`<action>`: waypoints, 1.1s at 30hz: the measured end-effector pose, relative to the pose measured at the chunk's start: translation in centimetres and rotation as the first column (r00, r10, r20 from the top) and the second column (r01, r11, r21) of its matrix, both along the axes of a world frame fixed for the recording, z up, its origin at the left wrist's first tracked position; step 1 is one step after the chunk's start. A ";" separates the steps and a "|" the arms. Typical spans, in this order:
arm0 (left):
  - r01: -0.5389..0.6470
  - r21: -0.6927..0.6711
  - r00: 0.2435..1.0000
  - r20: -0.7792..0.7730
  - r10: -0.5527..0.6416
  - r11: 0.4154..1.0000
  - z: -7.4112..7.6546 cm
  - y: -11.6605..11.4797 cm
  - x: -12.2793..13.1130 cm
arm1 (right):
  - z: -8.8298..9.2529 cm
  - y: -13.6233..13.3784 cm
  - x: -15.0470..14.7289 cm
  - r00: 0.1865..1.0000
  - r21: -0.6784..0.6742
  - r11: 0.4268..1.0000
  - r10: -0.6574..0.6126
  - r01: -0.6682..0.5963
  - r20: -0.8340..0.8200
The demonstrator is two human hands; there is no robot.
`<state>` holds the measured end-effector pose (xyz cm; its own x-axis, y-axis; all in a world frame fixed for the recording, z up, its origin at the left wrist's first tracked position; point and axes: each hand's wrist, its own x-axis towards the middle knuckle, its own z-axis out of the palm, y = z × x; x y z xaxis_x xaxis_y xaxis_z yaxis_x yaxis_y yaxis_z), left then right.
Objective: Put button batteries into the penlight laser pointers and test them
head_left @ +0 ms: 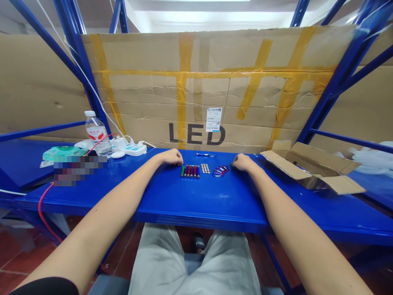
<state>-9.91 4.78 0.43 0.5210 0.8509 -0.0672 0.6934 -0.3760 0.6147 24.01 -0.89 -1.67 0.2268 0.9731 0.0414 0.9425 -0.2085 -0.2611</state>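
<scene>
Both my arms reach out over a blue table (199, 200). My left hand (172, 157) rests curled on the table just left of a row of several small coloured cylinders (190, 171). My right hand (242, 162) lies curled on the table beside a heap of coloured carabiner clips (220, 170), with something dark at its fingertips that I cannot make out. A cluster of small silver button cells (205, 168) sits between the cylinders and the clips. One blue pen-like piece (205, 155) lies farther back.
An open cardboard box (310, 166) stands at the right. At the left are a water bottle (97, 133), a white power strip (130, 146), a red cable (43, 205) and a green packet (61, 153). A taped cardboard wall marked LED (196, 86) closes the back. Blue rack struts rise on both sides.
</scene>
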 end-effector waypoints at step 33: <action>-0.099 -0.030 0.987 0.124 0.102 0.995 -0.8 0.6 0.0 | 0.4 -0.4 -0.9 0.995 0.008 0.997 0.075 -0.075 -0.067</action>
